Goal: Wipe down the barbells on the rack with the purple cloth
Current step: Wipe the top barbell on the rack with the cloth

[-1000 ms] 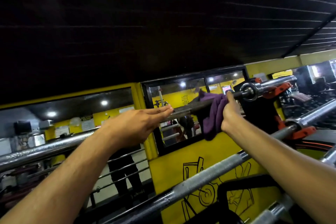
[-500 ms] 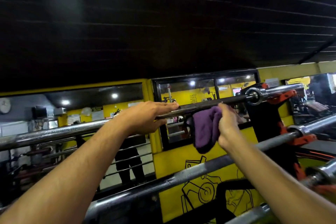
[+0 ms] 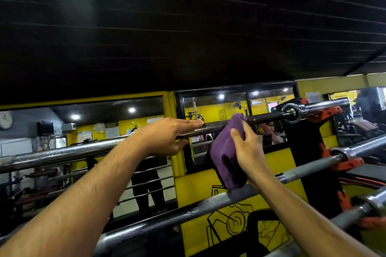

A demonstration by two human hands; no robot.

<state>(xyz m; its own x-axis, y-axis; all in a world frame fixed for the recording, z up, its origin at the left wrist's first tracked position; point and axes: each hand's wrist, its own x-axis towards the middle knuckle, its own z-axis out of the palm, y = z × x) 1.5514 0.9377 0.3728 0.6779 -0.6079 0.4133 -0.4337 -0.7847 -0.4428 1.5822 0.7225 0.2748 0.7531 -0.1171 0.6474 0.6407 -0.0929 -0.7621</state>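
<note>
The right hand (image 3: 248, 148) grips the purple cloth (image 3: 226, 158), thumb and fingers curled round the bunched fabric. The upper fold of the cloth lies against the top barbell (image 3: 269, 118), just inboard of its collar; the rest hangs below the shaft, reaching down to the middle barbell (image 3: 208, 204).

The left hand (image 3: 169, 137) rests on the top barbell further along toward its left end. The fingers lie straight and together over the shaft, with the thumb beneath it; this reads as a loose steadying hold, not a clamped grip.

Both hands are on the uppermost bar of the rack (image 3: 302, 148), whose black upright with orange hooks stands at the right end. Two further barbells sit on lower hooks: the middle one and, at the lower right corner of the view, the lowest barbell (image 3: 367, 206).

Task status, as a judgement: wiping is under way on the top barbell. Which lengths are already clean cannot be told from surface appearance. The two lower barbells probably remain to be wiped.
</note>
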